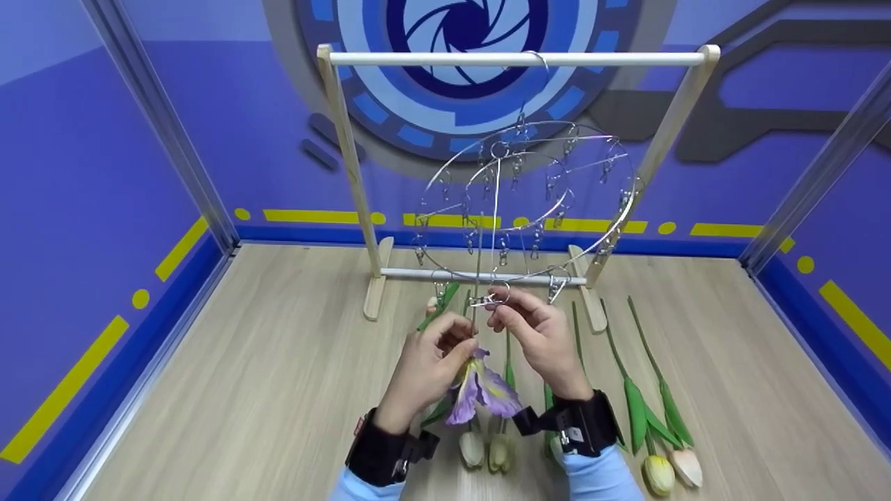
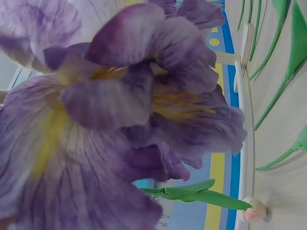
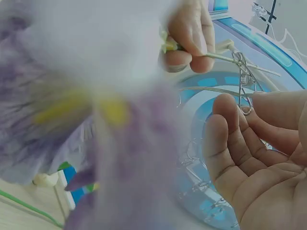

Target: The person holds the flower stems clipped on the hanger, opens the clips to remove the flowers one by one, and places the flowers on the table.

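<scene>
A purple iris [image 1: 480, 393] with yellow streaks hangs bloom down in front of me. My left hand [image 1: 424, 362] pinches its stem [image 3: 220, 58] just above the bloom, and the stem points upward. With thumb and fingertips, my right hand [image 1: 546, 341] holds a metal wire clip [image 1: 482, 301] by its handle end. In the right wrist view the clip's far end meets the stem. This clip is at the near rim of a round wire hanger [image 1: 630, 209], which tilts toward me. Petals fill much of both wrist views and hide the left palm.
A wooden rack [image 1: 348, 139] carries the hanger by a hook on its top bar [image 1: 445, 60]. Several clips dangle from the rings. Tulips lie on the table [image 1: 264, 390], including a yellow one [image 1: 658, 474] and a pink one [image 1: 687, 466]. Another tulip [image 2: 201, 194] hangs beyond the iris.
</scene>
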Demonstrator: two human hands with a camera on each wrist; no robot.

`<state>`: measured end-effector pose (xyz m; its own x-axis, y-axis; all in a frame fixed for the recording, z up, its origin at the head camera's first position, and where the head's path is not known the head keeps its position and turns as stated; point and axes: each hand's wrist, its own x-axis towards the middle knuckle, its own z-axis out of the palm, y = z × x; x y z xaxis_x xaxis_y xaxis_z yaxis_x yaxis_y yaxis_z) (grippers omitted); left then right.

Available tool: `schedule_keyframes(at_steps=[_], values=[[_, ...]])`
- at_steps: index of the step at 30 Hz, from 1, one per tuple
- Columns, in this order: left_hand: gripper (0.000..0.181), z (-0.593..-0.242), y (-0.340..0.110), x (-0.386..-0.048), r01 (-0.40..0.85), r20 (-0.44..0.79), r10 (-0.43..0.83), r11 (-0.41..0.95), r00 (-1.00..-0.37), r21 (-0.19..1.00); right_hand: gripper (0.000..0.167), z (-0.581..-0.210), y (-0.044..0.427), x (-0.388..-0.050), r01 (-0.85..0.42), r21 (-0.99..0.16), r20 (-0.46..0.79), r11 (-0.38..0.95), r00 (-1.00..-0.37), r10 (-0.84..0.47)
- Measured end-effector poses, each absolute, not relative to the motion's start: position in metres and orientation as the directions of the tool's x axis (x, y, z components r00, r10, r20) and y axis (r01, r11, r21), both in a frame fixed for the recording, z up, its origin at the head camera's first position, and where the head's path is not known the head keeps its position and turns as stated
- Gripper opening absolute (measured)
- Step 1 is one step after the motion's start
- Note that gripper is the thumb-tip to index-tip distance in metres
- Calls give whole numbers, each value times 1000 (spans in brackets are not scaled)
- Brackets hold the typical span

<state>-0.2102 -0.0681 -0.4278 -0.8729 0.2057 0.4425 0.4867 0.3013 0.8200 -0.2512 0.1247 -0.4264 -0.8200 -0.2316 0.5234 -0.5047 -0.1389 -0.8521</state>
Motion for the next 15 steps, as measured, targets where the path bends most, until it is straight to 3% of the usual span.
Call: schedule_keyframes(at_steps=[15], values=[[5, -429, -69, -208, 472, 430, 195, 360, -881, 805, 23, -427, 127, -251, -501, -860, 509, -98, -830, -230]])
